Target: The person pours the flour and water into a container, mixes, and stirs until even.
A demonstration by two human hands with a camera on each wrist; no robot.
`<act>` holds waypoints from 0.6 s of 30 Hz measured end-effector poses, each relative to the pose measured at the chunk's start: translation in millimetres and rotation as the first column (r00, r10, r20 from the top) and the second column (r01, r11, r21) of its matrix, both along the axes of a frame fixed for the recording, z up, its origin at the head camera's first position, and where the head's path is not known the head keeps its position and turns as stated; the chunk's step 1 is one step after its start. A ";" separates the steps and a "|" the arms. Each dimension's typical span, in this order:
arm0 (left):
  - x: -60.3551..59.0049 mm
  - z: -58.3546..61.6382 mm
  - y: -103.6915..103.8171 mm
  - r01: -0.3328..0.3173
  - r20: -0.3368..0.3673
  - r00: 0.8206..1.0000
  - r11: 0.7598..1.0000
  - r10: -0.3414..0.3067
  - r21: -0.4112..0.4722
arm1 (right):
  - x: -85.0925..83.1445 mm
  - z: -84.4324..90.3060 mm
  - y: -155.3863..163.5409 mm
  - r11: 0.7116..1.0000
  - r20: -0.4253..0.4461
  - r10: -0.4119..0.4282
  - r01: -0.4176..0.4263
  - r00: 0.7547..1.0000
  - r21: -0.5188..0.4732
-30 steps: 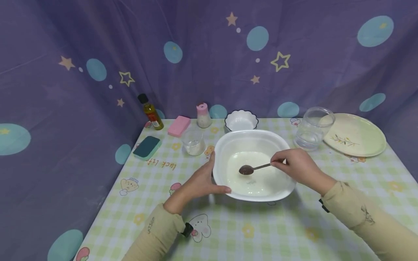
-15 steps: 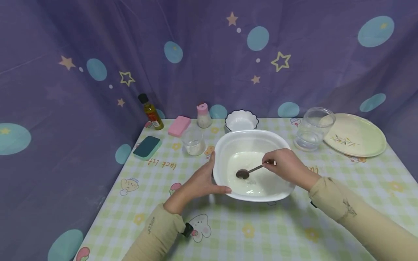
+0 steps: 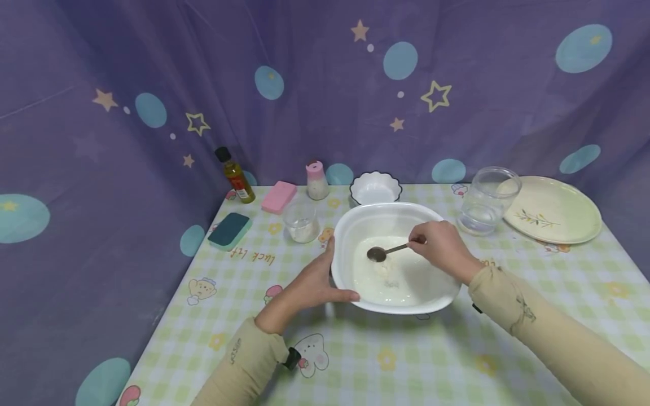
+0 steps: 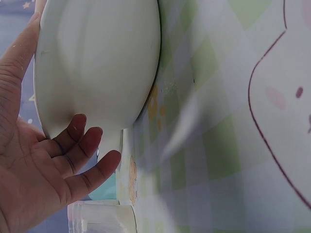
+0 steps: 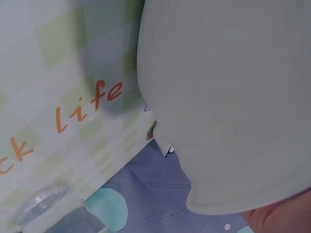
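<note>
While the left hand (image 3: 310, 285) cups the white bowl (image 3: 355, 223) of milky liquid, the right hand (image 3: 439, 245) pinches a metal spoon (image 3: 378, 254).

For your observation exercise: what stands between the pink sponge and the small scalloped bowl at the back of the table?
In the head view, a pink-capped shaker stands between the pink sponge and the small scalloped bowl.

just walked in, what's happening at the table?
A person is working a spoon in a large white bowl that holds a pale white liquid. The right hand pinches the spoon handle, with the spoon's bowl at the liquid's far edge. The left hand rests against the bowl's left rim, fingers on its outer wall, steadying it on the checked tablecloth.
</note>
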State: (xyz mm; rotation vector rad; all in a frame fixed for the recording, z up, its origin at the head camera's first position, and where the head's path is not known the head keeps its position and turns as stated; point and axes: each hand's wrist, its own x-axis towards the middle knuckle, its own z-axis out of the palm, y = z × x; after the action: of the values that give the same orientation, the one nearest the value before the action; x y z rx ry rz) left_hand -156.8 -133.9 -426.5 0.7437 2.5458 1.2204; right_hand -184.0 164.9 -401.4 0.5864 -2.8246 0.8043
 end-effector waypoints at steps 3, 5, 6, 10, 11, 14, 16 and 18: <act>0.1 -0.2 -0.4 -0.003 -0.001 1.000 1.000 0.003 -0.001 | -1.2 1.8 3.7 1.000 0.005 -0.021 0.021 1.000 0.002; 0.1 -0.1 -0.6 -0.004 0.000 1.000 1.000 0.004 -0.005 | -1.5 3.3 7.3 0.999 0.020 -0.036 0.036 0.999 0.008; 0.0 0.0 -0.7 -0.002 0.000 1.000 1.000 0.002 -0.002 | -1.7 4.4 9.3 0.999 0.028 -0.041 0.040 0.999 0.013; -0.3 0.0 -0.8 0.003 0.012 1.000 1.000 -0.003 0.004 | -1.6 10.2 18.0 0.998 0.063 -0.053 0.052 0.997 0.026; -0.4 -0.1 -0.7 0.002 0.014 1.000 1.000 -0.002 0.005 | -1.9 11.8 20.4 0.998 0.067 -0.055 0.052 0.996 0.032; -0.2 0.1 -0.5 -0.006 0.023 1.000 1.000 0.006 0.001 | -1.7 17.4 27.3 0.997 0.093 -0.055 0.050 0.994 0.058; 0.2 0.7 -0.3 -0.009 0.028 1.000 1.000 0.009 0.002 | -1.3 20.8 31.9 0.996 0.125 -0.056 0.047 0.991 0.070; 0.3 0.3 -0.2 -0.004 0.025 1.000 1.000 0.004 0.015 | -0.7 23.6 36.5 0.996 0.175 -0.066 0.053 0.982 0.076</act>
State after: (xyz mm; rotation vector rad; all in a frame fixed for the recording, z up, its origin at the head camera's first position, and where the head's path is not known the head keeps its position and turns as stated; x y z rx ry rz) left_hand -156.5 -134.0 -426.2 0.7228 2.5222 1.2432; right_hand -184.7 201.4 -377.8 0.4578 -3.0280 0.7852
